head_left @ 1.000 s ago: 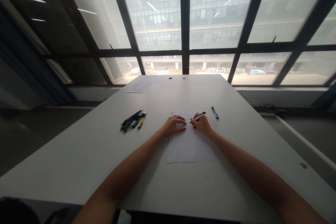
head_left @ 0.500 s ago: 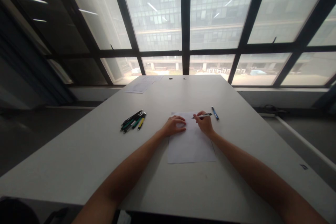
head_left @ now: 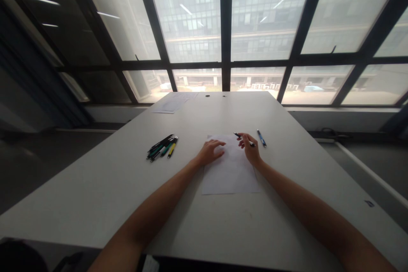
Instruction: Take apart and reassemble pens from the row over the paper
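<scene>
Head view: black pen [head_left: 244, 139], pinched in the curled fingers [head_left: 247, 139] of the right hand [head_left: 251, 149], tip pointing left above the white paper sheet [head_left: 230, 173]. Left hand [head_left: 210, 151]: fingers spread flat, pressing the sheet's far left part on the desk [head_left: 95, 195], holding nothing.

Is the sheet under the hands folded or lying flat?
Flat. The sheet lies spread on the table, edges down, no crease visible; the left hand rests on its top corner.
</scene>
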Motion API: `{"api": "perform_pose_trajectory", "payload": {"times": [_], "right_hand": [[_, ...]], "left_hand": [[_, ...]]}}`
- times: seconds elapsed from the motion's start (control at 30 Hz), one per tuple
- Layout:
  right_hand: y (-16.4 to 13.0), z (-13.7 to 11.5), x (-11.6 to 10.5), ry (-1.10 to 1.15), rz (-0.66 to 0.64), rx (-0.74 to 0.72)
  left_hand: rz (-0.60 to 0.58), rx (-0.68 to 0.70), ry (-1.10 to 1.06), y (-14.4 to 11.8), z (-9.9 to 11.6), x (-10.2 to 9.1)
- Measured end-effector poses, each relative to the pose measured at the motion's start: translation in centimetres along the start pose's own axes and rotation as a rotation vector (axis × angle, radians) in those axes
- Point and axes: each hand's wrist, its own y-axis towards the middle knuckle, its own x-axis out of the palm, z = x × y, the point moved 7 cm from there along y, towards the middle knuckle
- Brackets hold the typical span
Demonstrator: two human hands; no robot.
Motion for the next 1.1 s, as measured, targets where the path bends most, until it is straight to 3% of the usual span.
{"api": "perform_pose_trajectory", "payload": {"times": [0.1,0.2,0.37,0.5,0.6,1.1], "right_hand": [[-0.3,-0.9,0.2,-0.099,-0.044,-0.066],[-0.9,-2.1,1.0,-0.228,-0.169,-0.165],[-1.6,-2.5,2.6,-0.309,-0.333,-0.246],[-1.6,-2.2,2.7,-0.379,-0.335,-0.292],[-1.5,-2.0,2.5,-0.43,-0.335,-0.316],[-1.3,-1.8,2.4,-0.432,-0.27,-0.327]], "left_hand": [[0.079,-0.04,-0.003,0.0,0.2,-0.7],[0.129,-0.037,0.014,-0.1,1.1,-1.5],[0.03,0.093,-0.011,-0.1,4.1,-1.3],[-0.115,0.237,-0.008,-0.2,6.5,-0.5],[-0.159,0.286,0.006,-0.3,7.3,-0.1],[-0.133,0.275,0.059,-0.5,7.1,0.1]]}}
